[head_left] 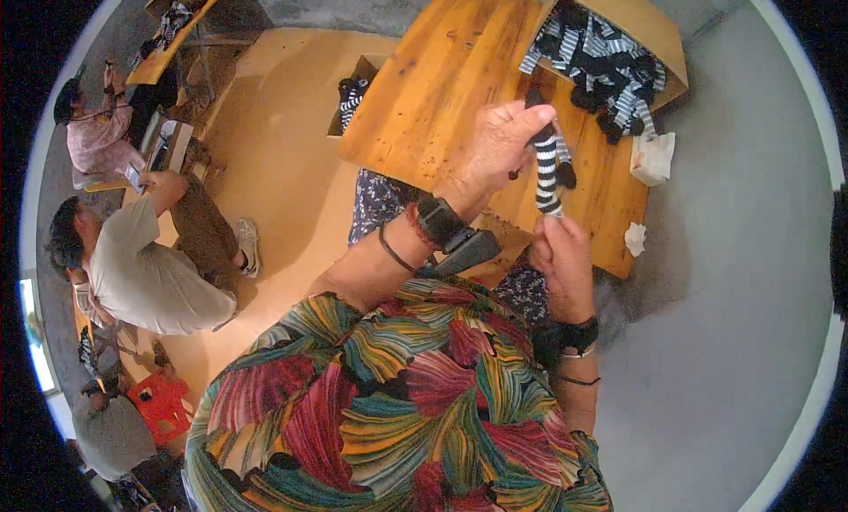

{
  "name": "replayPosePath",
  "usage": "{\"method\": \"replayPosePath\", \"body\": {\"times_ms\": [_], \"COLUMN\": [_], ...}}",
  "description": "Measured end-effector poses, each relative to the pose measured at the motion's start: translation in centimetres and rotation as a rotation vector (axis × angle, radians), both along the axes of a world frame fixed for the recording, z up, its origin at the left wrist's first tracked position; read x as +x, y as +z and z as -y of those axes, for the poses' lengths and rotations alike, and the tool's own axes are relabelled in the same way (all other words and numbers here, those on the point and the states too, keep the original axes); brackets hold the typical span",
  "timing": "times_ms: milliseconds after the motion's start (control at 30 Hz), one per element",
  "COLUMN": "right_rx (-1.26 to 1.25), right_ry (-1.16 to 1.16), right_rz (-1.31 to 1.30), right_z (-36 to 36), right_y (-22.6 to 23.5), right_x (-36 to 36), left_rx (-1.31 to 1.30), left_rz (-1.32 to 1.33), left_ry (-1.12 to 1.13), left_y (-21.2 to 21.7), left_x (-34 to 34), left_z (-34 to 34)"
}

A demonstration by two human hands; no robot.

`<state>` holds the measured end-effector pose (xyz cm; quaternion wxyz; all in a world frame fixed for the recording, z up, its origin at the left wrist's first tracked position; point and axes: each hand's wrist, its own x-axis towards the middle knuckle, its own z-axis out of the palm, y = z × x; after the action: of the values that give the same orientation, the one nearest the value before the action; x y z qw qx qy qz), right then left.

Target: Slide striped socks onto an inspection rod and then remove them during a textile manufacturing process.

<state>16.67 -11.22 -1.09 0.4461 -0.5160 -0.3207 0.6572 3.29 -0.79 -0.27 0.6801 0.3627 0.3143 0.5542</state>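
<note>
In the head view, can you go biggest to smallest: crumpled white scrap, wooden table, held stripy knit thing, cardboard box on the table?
1. Wooden table
2. Cardboard box
3. Stripy knit thing
4. Crumpled white scrap
No two look alike in size.

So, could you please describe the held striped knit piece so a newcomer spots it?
Find the wooden table with the cardboard box at its far right. Nearer, the striped knit piece runs between the left hand and the right hand. Unlike the pieces heaped in the box, it is held out lengthwise.
</note>
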Motion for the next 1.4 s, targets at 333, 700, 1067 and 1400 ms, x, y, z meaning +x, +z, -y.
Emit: {"method": "replayPosePath", "body": {"times_ms": [333, 700, 1067, 1400], "right_rx": [0.148, 0.562, -0.061, 0.267], "right_ry": [-0.003, -0.013, 0.044, 0.066], "right_rz": [0.234, 0.972, -0.401, 0.373], "right_z": [-0.6, -1.0, -0.1, -1.0], "right_y": [-0.2, 2.4, -0.6, 0.0], "right_x": [-1.7, 1.8, -4.0, 0.2], "left_rx": [0.077, 0.061, 0.024, 0.25], "left_rz": [0.132, -0.158, 0.076, -0.224], "left_ry": [0.102, -0.088, -0.075, 0.021], "left_y": [1.2, 2.7, 2.2, 2.1], "left_x": [-2.4, -3.9, -1.1, -5.3], "left_z": [0.1, -0.4, 1.3, -0.1]}}
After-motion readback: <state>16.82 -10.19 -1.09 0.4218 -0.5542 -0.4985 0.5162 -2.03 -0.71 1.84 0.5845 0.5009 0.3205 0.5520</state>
